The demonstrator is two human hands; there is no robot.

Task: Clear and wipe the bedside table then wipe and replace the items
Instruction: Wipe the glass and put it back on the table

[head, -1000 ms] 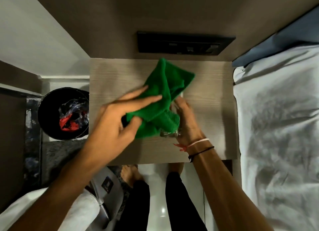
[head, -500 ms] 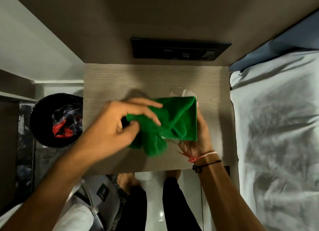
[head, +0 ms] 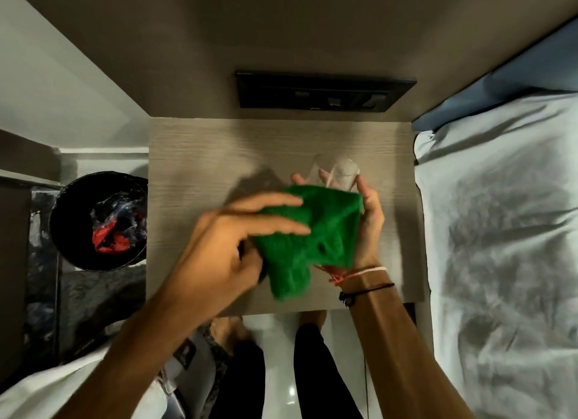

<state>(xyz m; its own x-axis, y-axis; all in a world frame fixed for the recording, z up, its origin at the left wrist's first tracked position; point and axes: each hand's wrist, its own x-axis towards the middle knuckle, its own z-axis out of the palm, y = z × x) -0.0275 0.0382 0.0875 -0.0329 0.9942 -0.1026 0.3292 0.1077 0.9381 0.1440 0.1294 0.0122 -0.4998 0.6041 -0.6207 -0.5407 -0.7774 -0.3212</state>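
A clear drinking glass [head: 339,170] is held above the wooden bedside table [head: 194,156], its open end pointing away from me. My right hand [head: 370,218] grips the glass from the right side. A green cloth [head: 316,237] is wrapped over the glass's lower part and hangs below it. My left hand [head: 228,246] holds the cloth from the left, fingers stretched across it. Most of the glass is hidden under the cloth.
A black waste bin [head: 97,220] with red and clear wrappers stands left of the table. A bed with a white sheet [head: 500,231] lies to the right. A black switch panel [head: 322,90] is on the wall behind. My legs stand at the table's front edge.
The cloth has slid down the glass, so the glass's rim now shows above it. My left hand's fingers have stretched further across the cloth. The camera has tilted down slightly.
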